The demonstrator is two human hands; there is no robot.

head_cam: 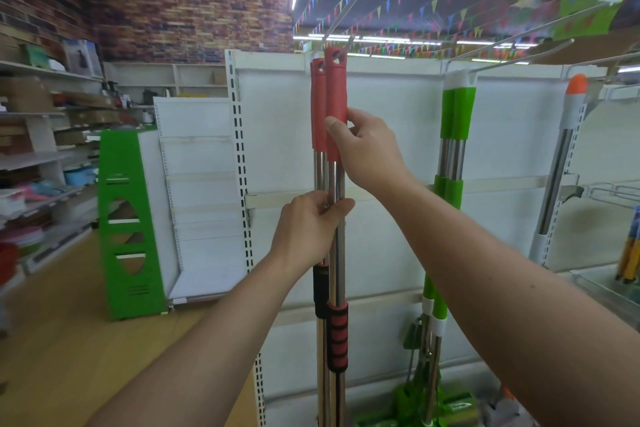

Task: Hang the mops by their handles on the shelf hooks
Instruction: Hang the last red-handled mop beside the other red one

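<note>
Both hands (367, 152) grip one red-capped, steel-shafted mop handle (335, 104), its hole seemingly at the hook (337, 15).

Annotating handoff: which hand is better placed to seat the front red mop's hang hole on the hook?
Right, probably. The right hand grips the red handle just below its hole, near the hook. The left hand sits lower on the steel shaft, better suited to steadying.

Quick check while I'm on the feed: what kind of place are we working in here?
Most likely a household-goods shop. White slotted display shelving with long hooks carries red-handled mops and green-handled mops, stocked shelves line the side wall, and coloured bunting hangs under strip lights.
</note>
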